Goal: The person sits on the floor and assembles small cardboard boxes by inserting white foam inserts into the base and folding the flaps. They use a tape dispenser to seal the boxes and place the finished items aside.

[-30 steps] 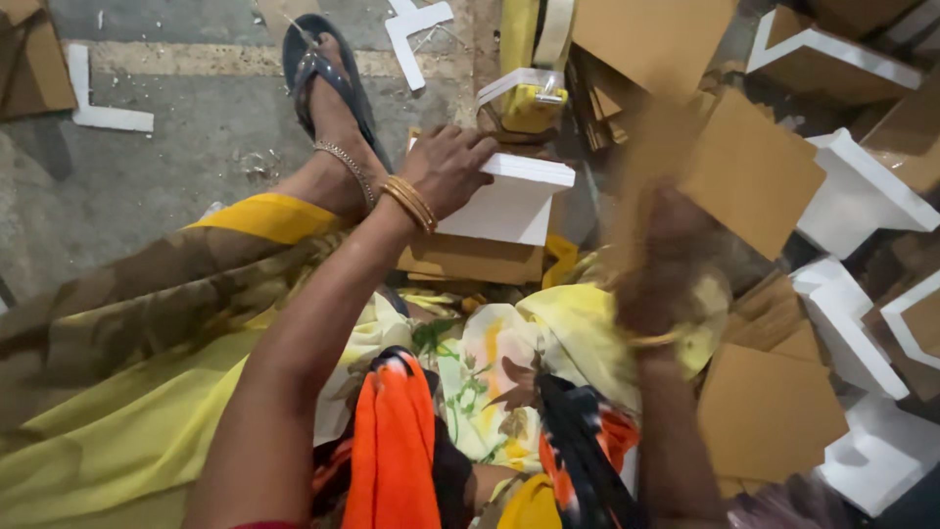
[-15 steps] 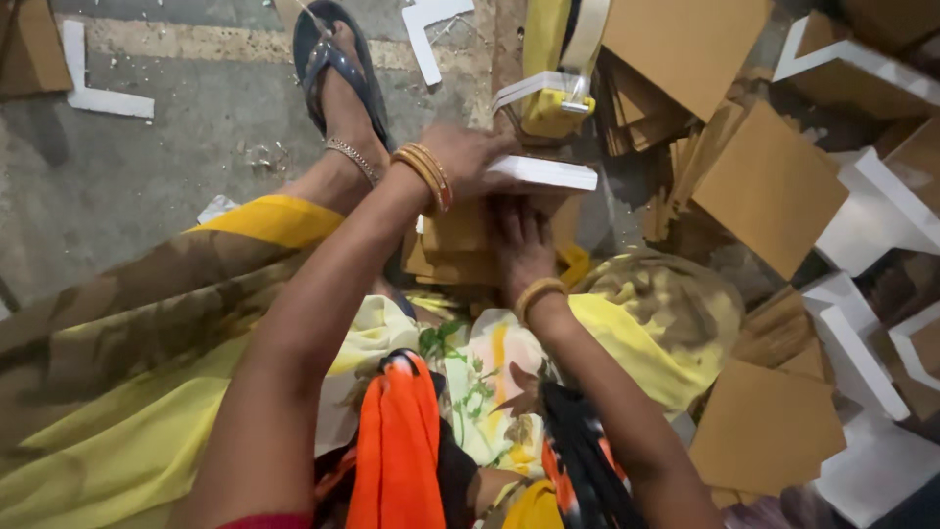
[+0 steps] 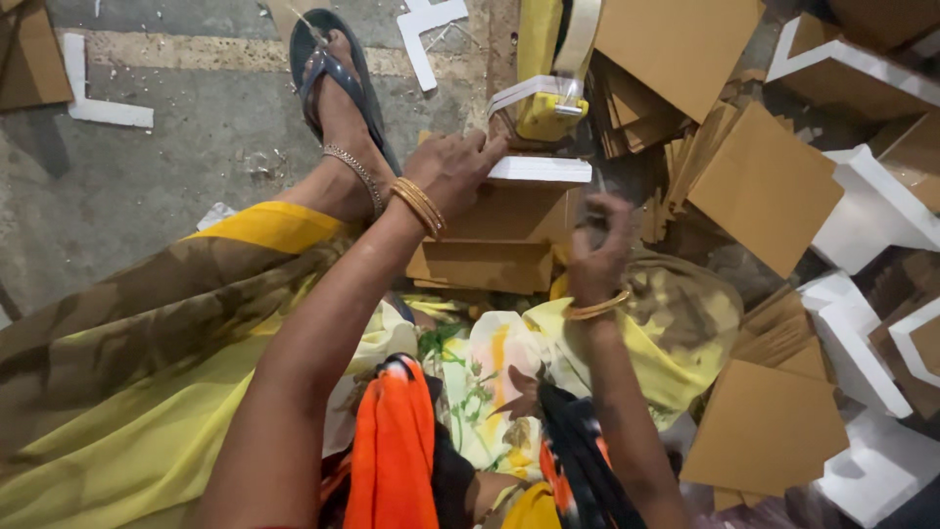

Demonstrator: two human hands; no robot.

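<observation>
My left hand (image 3: pixel 452 167) rests on a white foam-edged cardboard piece (image 3: pixel 540 170) that lies on a stack of brown cardboard boxes (image 3: pixel 494 240), fingers pressing its left end. Just right of the stack, my right hand (image 3: pixel 599 245) is blurred, with fingers curled; whether it holds anything cannot be told. A yellow tape dispenser (image 3: pixel 546 98) with a tape roll stands just behind the white piece. Both wrists wear bangles.
Loose brown cardboard squares (image 3: pixel 769 181) and white foam corner pieces (image 3: pixel 867 211) pile up on the right. My foot in a blue sandal (image 3: pixel 328 73) stretches over the grey concrete floor (image 3: pixel 157 176). Yellow and orange cloth (image 3: pixel 392 460) covers my lap.
My right hand has come from the cardboard pile on the right to the side of the box stack. My left hand has stayed on the white piece.
</observation>
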